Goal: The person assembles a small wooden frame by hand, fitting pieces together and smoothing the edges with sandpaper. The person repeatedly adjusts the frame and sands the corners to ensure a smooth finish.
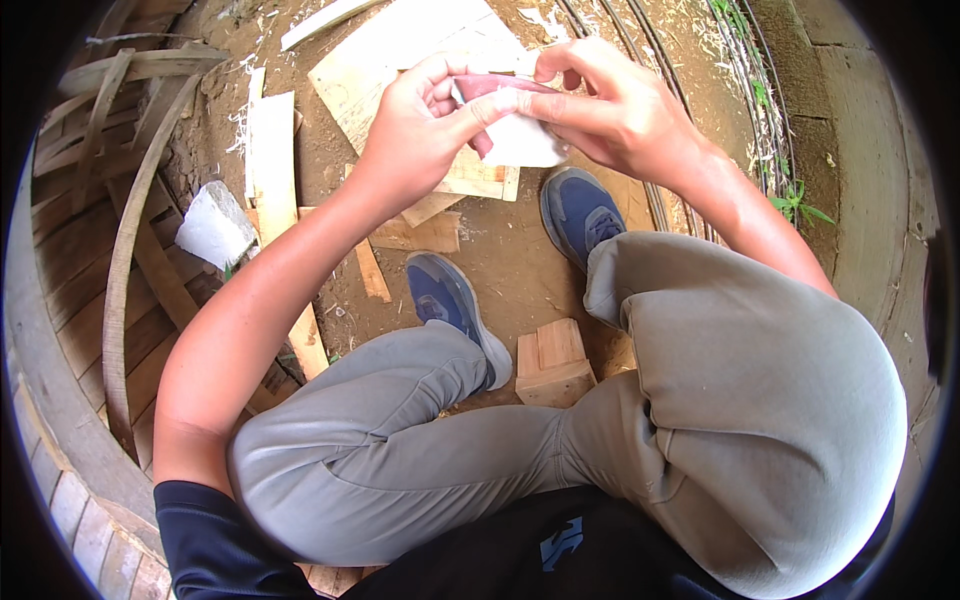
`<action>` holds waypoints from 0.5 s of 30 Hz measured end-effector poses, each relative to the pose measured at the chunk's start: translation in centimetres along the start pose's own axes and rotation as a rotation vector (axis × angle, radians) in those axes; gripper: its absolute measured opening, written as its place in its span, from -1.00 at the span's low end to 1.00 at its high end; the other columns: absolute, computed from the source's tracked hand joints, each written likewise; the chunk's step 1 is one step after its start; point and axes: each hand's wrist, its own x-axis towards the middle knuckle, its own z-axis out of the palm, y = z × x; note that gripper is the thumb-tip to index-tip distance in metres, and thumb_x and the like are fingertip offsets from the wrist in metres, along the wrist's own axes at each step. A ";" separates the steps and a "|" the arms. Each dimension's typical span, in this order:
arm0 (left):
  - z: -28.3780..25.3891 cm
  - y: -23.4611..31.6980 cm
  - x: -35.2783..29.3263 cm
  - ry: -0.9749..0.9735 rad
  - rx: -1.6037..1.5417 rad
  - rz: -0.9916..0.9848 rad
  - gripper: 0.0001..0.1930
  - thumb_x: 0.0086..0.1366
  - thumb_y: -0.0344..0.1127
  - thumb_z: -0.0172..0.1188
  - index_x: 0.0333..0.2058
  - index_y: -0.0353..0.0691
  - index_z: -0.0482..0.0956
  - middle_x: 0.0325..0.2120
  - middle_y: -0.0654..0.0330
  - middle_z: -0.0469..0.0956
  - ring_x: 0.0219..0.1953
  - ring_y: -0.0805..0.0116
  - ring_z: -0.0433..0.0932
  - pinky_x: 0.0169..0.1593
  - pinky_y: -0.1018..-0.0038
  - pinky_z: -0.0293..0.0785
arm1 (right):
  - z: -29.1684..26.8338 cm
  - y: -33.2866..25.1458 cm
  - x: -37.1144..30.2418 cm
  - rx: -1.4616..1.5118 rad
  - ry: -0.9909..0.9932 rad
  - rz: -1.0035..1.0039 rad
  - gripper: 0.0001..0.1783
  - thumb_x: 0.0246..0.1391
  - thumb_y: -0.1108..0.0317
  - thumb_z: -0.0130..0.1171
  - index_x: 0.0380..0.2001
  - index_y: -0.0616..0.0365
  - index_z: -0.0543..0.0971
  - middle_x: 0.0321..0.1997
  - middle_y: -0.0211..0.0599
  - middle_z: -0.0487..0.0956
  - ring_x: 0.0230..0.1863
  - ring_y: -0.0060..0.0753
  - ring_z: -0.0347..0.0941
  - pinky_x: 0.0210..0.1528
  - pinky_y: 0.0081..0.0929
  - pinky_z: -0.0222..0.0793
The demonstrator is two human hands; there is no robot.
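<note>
Both my hands are up in front of me at the top middle, over a pale wooden board [352, 80] on the ground. Between them is a small folded sheet [528, 143], white on one face and dull red on the other, much like sandpaper. My left hand [425, 122] pinches its left side between thumb and fingers. On the opposite side, my right hand [612, 105] grips the upper edge, its thumb close to the left thumb. Some of the fingertips are hidden behind the sheet.
Wooden strips [273, 150] and offcuts lie left of the board. A wood block [553, 365] sits between my legs, near my shoes [450, 300]. At the left are a whitish chunk [215, 224] and curved wooden pieces [120, 290]. Dark rods [655, 50] run along the right.
</note>
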 end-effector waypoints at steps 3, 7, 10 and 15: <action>-0.6 -0.1 0.1 0.010 -0.035 0.023 -0.72 0.41 -0.30 0.33 -0.05 -0.39 0.58 -0.27 0.16 0.68 -0.39 0.48 0.63 -0.24 0.52 0.58 | -0.3 0.0 0.2 0.002 -0.056 -0.002 -0.42 0.00 0.60 0.35 0.14 -0.02 0.67 -0.02 -0.28 0.59 -0.17 -0.27 0.58 -0.16 -0.38 0.61; -0.9 -0.2 0.2 0.095 -0.008 -0.052 -0.70 0.46 -0.29 0.27 0.02 -0.38 0.56 -0.19 0.13 0.69 -0.34 0.48 0.64 -0.19 0.52 0.59 | 0.1 0.7 -0.8 0.141 -0.057 0.078 -0.35 0.07 0.58 0.27 0.25 -0.15 0.58 0.12 -0.23 0.60 -0.01 -0.09 0.59 -0.03 -0.27 0.62; -1.0 0.0 0.7 0.100 0.159 -0.103 -0.71 0.47 -0.30 0.24 0.02 -0.41 0.56 -0.21 0.11 0.70 -0.34 0.46 0.65 -0.22 0.52 0.61 | 0.6 1.6 -1.7 0.135 -0.050 0.085 -0.34 0.08 0.49 0.30 0.30 -0.12 0.53 0.17 -0.15 0.57 0.08 -0.04 0.57 0.04 -0.20 0.60; -0.7 -0.4 0.1 0.107 0.183 -0.110 -0.68 0.49 -0.28 0.21 0.05 -0.44 0.56 -0.23 0.09 0.71 -0.34 0.43 0.70 -0.25 0.54 0.62 | 0.1 0.5 -0.2 0.470 -0.138 0.405 -0.25 0.07 0.39 0.37 0.37 0.06 0.46 0.23 -0.19 0.60 0.10 -0.25 0.56 0.20 -0.24 0.51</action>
